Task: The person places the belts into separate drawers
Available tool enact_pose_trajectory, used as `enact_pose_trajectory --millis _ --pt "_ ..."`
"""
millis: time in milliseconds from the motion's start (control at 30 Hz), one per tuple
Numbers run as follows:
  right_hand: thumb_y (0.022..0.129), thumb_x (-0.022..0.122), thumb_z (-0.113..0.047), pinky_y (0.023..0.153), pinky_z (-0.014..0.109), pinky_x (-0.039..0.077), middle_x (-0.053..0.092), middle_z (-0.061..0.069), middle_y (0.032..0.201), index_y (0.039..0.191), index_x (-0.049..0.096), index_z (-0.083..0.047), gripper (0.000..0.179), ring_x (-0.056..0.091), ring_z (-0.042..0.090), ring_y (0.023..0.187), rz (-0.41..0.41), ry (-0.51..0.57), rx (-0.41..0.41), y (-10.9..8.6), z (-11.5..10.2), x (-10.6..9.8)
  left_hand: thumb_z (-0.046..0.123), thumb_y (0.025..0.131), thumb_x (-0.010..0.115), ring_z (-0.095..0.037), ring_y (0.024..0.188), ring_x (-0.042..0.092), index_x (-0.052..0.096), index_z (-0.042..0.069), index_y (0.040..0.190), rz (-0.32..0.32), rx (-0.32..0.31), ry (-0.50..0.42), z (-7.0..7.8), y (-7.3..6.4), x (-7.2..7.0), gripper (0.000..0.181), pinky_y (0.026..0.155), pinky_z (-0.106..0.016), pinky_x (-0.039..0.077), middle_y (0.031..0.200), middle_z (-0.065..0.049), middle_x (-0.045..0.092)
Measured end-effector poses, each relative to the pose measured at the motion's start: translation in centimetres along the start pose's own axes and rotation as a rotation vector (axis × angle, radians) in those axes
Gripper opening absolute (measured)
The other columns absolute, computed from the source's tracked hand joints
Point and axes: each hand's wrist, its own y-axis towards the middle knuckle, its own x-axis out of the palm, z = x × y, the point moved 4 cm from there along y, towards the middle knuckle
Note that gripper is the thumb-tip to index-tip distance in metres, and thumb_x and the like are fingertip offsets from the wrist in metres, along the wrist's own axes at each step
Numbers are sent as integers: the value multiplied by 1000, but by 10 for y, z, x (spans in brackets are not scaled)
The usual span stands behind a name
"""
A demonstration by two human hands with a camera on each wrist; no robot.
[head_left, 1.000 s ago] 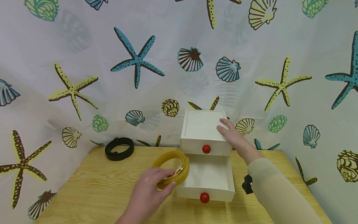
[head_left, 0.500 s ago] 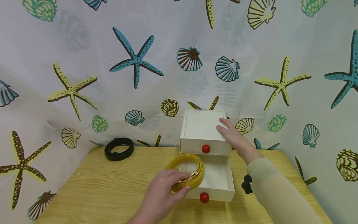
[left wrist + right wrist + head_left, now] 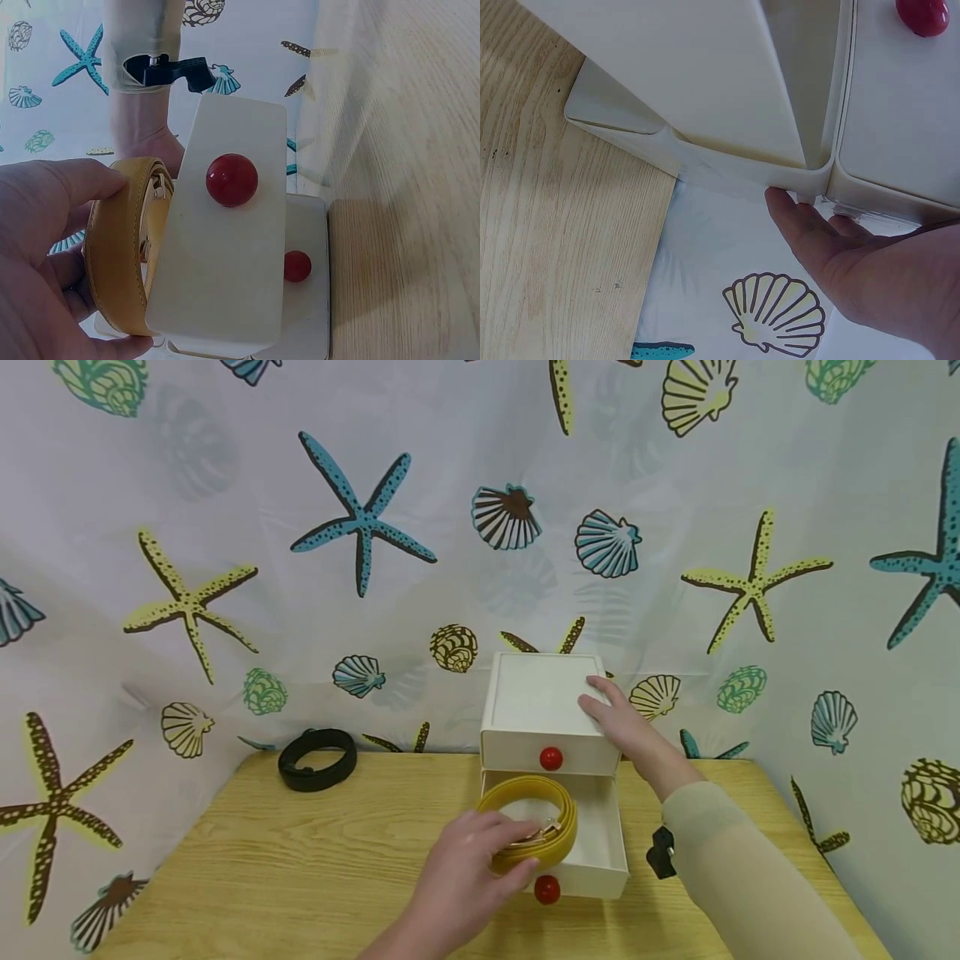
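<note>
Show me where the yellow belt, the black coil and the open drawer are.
Yellow belt (image 3: pixel 115 251), left wrist view: outer face of the roll.
Black coil (image 3: pixel 321 779), head view: its front band.
Open drawer (image 3: pixel 591 882), head view: its front panel.

White sheet (image 3: pixel 465 435) covers rear and both sides, printed with starfish (image 3: pixel 363 518) and shells (image 3: pixel 508 517). Surface (image 3: pixel 300 852) shows light wood grain, soft shadows.

Left grip (image 3: pixel 471 870) curled, right grip (image 3: pixel 624 720) outstretched
</note>
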Motion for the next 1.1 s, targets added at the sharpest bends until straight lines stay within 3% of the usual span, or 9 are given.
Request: enact_pose_trajectory --millis 267,500,1100 --pt "117 44 -48 130 69 15 4 18 184 178 18 -26 70 12 46 166 5 -7 1 1 -2 0 22 94 92 -14 102 64 84 23 125 21 41 21 4 10 7 33 86 -36 55 114 9 78" --pt "118 44 -46 131 68 14 4 18 184 178 18 -24 69 10 45 167 5 -7 -10 0 -3 -1 21 94 91 -17 108 67 84 22 126 -15 19 31 5 19 13 34 92 -40 57 118 7 79" --pt "117 44 -47 128 69 24 5 19 184 178 17 -25 70 20 47 163 -8 10 9 0 -1 -1 21 93 91 -18 106 69 85 20 124 -67 48 47 4 35 23 31 89 -36 58 121 4 81"
